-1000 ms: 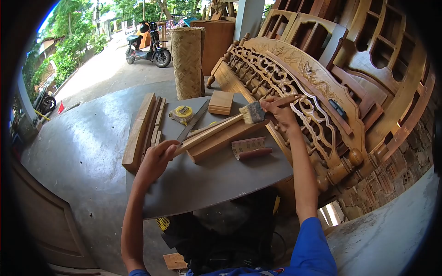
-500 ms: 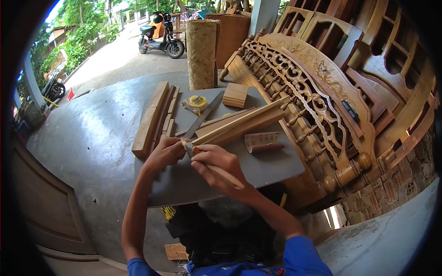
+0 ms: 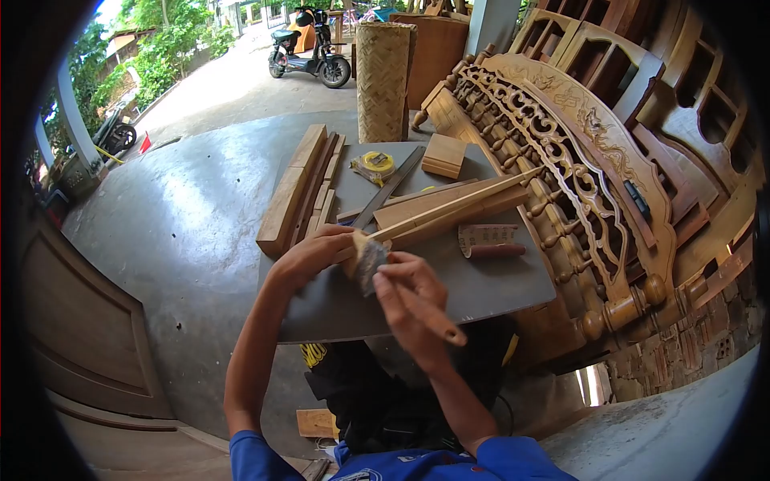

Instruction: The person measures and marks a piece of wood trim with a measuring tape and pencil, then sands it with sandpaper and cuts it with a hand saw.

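My right hand (image 3: 411, 293) grips a brush (image 3: 437, 319) by its wooden handle, over the table's near part. The brush's broad grey part and pale bristles lie close to my left hand (image 3: 317, 250), which is closed around the near end of a light wooden strip (image 3: 457, 210). That strip slants up to the right over a wider board (image 3: 417, 210). The strip's held end is partly hidden by my fingers and the brush. Beyond my hands a metal ruler (image 3: 393, 186) lies on the grey table (image 3: 321, 321).
Long wooden bars (image 3: 295, 180) lie at the table's left. A tape measure (image 3: 375, 165), stacked square blocks (image 3: 443, 155) and curled sandpaper (image 3: 488, 240) are also on it. Carved wooden furniture (image 3: 597, 144) leans at the right, and a woven roll (image 3: 383, 84) stands behind.
The view has shifted, so the table sits further right. My right hand has turned the brush, and its broad grey face now shows. My left hand stays at the strip's end.
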A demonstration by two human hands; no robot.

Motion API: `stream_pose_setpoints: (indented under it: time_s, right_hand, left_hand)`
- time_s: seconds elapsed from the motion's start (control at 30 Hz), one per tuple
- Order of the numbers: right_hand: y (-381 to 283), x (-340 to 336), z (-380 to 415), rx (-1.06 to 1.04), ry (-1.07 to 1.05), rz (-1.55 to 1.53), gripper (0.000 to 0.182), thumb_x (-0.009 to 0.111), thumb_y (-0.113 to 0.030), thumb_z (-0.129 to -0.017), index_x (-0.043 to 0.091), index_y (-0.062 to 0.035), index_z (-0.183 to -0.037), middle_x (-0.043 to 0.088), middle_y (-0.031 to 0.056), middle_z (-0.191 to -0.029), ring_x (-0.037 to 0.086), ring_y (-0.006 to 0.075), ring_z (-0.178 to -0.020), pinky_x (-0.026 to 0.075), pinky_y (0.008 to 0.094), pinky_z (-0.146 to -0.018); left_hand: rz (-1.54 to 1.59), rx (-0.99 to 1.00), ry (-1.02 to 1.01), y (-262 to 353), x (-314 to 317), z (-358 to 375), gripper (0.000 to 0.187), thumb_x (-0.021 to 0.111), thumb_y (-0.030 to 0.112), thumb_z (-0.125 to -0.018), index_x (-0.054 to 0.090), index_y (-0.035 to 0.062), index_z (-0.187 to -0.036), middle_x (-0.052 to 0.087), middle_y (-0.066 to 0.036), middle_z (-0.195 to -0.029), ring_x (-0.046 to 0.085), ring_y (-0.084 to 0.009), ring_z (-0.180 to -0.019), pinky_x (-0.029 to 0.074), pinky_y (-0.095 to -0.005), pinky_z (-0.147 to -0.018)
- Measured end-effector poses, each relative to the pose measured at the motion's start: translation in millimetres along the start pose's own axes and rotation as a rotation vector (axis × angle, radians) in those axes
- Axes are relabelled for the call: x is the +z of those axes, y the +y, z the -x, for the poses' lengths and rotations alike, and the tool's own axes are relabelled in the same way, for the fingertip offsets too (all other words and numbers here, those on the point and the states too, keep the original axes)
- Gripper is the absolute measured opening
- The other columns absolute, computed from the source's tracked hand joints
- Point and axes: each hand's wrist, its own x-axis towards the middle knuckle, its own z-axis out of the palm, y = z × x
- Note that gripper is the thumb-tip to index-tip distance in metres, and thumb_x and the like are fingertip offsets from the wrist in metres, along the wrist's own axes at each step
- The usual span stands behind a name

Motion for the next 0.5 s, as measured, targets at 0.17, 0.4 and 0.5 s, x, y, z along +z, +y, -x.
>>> stream_pose_setpoints:
  time_s: [0.17, 0.4, 0.5]
  right_hand:
    - [9, -27, -21, 0.004, 0.197, 0.18, 0.009, 0.061, -0.007, -0.081, 0.059, 0.0003, -0.086, 0.058, 0.0155, -0.098, 0.059, 0.0225, -0.087, 0.047, 0.0307, -0.077]
    - [-18, 6, 6, 0.108, -0.088, -0.093, 0.007, 0.059, -0.006, -0.081, 0.058, 0.0005, -0.084, 0.057, 0.0141, -0.097, 0.057, 0.0184, -0.086, 0.046, 0.0296, -0.075]
    - [3, -17, -14, 0.092, 0.148, -0.018, 0.006, 0.059, -0.005, -0.081, 0.058, -0.0002, -0.084, 0.057, 0.0132, -0.097, 0.057, 0.0177, -0.087, 0.047, 0.0287, -0.075]
  left_hand:
    - [0.175, -0.067, -0.223, 9, 1, -4, 0.049, 0.037, 0.042, -0.094, 0.06, 0.0007, -0.107, 0.055, -0.001, -0.075, 0.049, -0.0089, -0.07, 0.041, -0.0259, -0.063]
    - [0.257, -0.111, -0.048, 6, 19, -4, 0.083, 0.005, 0.067, -0.087, 0.058, 0.0047, -0.102, 0.046, 0.001, -0.066, 0.042, -0.0096, -0.062, 0.037, -0.0248, -0.059]
    - [0.241, -0.145, -0.166, 14, 10, 1, 0.082, 0.004, 0.067, -0.086, 0.055, 0.0055, -0.103, 0.041, 0.002, -0.064, 0.036, -0.0093, -0.057, 0.033, -0.0244, -0.052]
